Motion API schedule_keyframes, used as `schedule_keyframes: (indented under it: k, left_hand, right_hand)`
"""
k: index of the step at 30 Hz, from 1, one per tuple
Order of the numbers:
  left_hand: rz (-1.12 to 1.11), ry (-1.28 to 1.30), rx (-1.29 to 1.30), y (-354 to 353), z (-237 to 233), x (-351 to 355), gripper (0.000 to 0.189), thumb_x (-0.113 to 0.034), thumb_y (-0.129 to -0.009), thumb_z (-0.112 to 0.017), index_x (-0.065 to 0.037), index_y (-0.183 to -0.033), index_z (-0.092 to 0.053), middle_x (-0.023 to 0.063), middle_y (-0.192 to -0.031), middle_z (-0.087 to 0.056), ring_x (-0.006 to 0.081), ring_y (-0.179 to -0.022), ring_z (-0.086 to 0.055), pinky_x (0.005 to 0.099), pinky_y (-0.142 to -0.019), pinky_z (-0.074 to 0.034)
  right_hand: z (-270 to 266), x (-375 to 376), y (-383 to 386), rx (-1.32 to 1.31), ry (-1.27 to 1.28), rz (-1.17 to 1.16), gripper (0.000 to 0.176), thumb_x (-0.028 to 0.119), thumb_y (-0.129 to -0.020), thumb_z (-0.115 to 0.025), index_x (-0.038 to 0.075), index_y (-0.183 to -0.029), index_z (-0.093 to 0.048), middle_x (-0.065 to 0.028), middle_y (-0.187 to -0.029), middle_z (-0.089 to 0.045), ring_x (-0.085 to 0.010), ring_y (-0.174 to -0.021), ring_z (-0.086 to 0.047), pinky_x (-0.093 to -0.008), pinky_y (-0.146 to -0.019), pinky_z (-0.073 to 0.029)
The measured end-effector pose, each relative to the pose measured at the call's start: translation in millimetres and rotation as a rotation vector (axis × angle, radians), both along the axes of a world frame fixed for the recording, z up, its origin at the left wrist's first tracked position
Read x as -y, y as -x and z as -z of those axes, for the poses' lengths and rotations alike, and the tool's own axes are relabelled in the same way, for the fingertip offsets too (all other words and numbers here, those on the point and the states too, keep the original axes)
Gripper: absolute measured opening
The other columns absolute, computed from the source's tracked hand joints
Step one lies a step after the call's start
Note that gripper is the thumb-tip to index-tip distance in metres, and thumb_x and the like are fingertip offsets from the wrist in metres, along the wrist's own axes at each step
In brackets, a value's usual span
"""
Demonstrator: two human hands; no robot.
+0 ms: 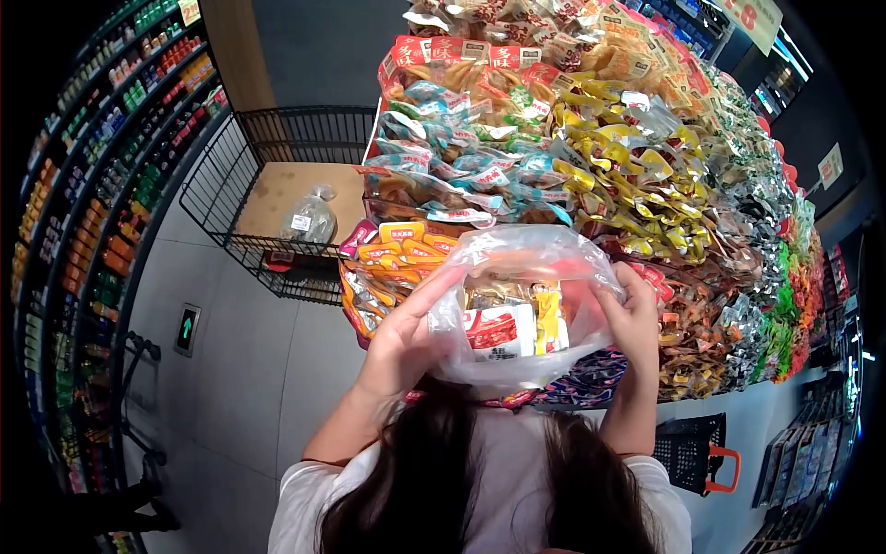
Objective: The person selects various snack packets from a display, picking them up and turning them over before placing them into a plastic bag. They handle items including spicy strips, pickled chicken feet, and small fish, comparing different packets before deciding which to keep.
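Note:
A clear plastic bag (pixel 517 242) hangs between my hands, its mouth spread wide toward me. My left hand (pixel 411 323) grips the bag's left side, fingers curled at its rim. On the opposite side, my right hand (pixel 632 300) pinches the edge between thumb and fingers. Inside the bag lie a red and white snack packet (pixel 498 331) and a yellow and white packet (pixel 550 319). Something brownish in a wrapper shows behind them. Just beyond the bag, orange snack packets (pixel 406 247) and yellow packets (pixel 637 166) are heaped on the display.
A black wire cart (pixel 305 120) with a brown board stands at the left, holding a knotted clear bag (pixel 312 218). At the lower right is a black basket (pixel 678 452) with an orange handle. Stocked shelves (pixel 101 166) line the far left.

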State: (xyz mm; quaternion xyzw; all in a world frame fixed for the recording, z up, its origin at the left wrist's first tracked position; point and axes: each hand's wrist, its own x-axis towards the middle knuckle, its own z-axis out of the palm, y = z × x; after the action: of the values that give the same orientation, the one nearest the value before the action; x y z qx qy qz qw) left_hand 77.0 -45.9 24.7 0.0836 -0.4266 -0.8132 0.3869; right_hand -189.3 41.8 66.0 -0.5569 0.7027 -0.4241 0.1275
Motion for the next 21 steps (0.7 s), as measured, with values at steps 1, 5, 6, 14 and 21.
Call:
schedule_keyframes:
  k: [1, 5, 6, 14, 21]
  left_hand:
    - [-0.091, 0.089, 0.105, -1.1, 0.6, -3.6, 0.060, -0.002, -0.076, -0.046, 0.003, -0.135, -0.033, 0.0113, -0.145, -0.024, 0.0214, -0.134, -0.023, 0.0327, -0.107, -0.022]
    - [-0.064, -0.119, 0.008, -8.3, 24.9, -5.9, 0.059, -0.002, -0.077, -0.045, 0.002, -0.135, -0.034, 0.0108, -0.145, -0.025, 0.0210, -0.133, -0.026, 0.0322, -0.106, -0.025]
    - [-0.053, -0.143, 0.029, -9.5, 23.9, -6.3, 0.062, 0.001, -0.074, -0.048, 0.002, -0.134, -0.035, 0.0104, -0.145, -0.024, 0.0207, -0.132, -0.026, 0.0314, -0.105, -0.027]
    - [-0.011, -0.069, 0.136, -11.4, 13.2, -5.5, 0.075, 0.002, -0.064, -0.061, 0.001, -0.134, -0.036, 0.0101, -0.146, -0.022, 0.0197, -0.133, -0.025, 0.0311, -0.106, -0.024]
    - [0.001, 0.014, -0.089, -10.9, 3.4, 12.3, 0.078, -0.002, -0.059, -0.063, 0.004, -0.133, -0.037, 0.0147, -0.147, -0.019, 0.0230, -0.137, -0.016, 0.0349, -0.110, -0.013]
  right_hand:
    - [-1.5, 0.7, -2.1, -0.003, -0.052, 0.028, 0.012, 0.006, -0.077, -0.062, -0.001, -0.085, -0.056, 0.0017, -0.070, -0.051, -0.0081, -0.066, -0.046, -0.0216, -0.059, -0.037]
    - [-25.1, 10.1, -35.6, -0.557, 0.258, 0.138, 0.025, 0.005, -0.068, -0.066, 0.003, -0.092, -0.060, -0.0099, -0.091, -0.060, -0.0241, -0.082, -0.057, -0.0349, -0.074, -0.044]
    - [-26.8, 9.2, -41.5, -0.556, 0.260, 0.141, 0.025, 0.005, -0.068, -0.066, 0.003, -0.092, -0.060, -0.0099, -0.091, -0.060, -0.0241, -0.082, -0.057, -0.0349, -0.074, -0.044]
    - [6.4, 32.8, -59.5, -0.557, 0.043, -0.704, 0.050, 0.025, -0.068, -0.071, 0.011, -0.113, -0.057, -0.0152, -0.102, -0.060, -0.0312, -0.092, -0.057, -0.0386, -0.077, -0.045]
    - [1.0, 55.1, -45.3, -0.582, -0.472, -0.552, 0.067, 0.052, -0.070, -0.066, 0.012, -0.122, -0.053, -0.0209, -0.091, -0.060, -0.0369, -0.089, -0.057, -0.0434, -0.077, -0.045]
